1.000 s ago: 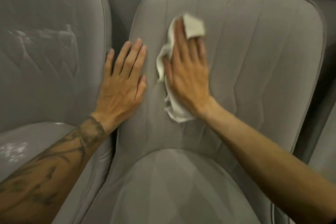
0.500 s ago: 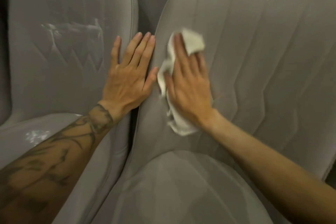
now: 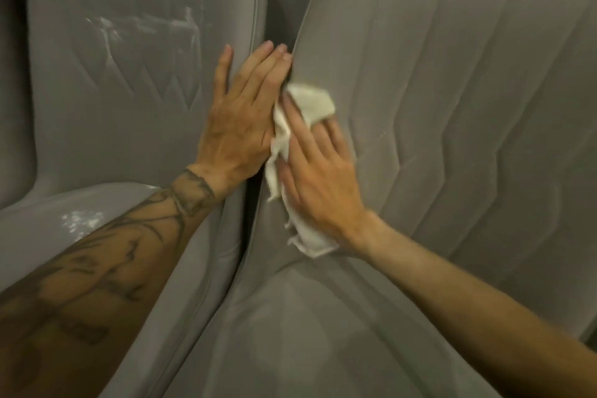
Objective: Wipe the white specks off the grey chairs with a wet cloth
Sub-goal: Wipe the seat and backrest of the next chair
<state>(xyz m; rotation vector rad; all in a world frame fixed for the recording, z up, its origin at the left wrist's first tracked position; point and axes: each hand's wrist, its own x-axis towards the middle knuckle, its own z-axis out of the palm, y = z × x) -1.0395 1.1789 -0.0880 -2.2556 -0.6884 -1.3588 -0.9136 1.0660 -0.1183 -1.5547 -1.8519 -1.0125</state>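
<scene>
Head view: right hand (image 3: 318, 178), fingers flat, presses cloth (image 3: 318, 103) onto the edge of right chair (image 3: 452, 74); white smears (image 3: 142, 26) lie up-left of it on left chair (image 3: 97, 113), nearer the flat left hand (image 3: 239, 119).

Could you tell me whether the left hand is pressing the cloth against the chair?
No, the white cloth lies under the right hand on the right chair, while the left hand rests bare beside it.

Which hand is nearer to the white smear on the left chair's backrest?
Left. The left hand lies flat on the left chair, beside the white smear; the right hand presses the cloth against the right chair.
</scene>
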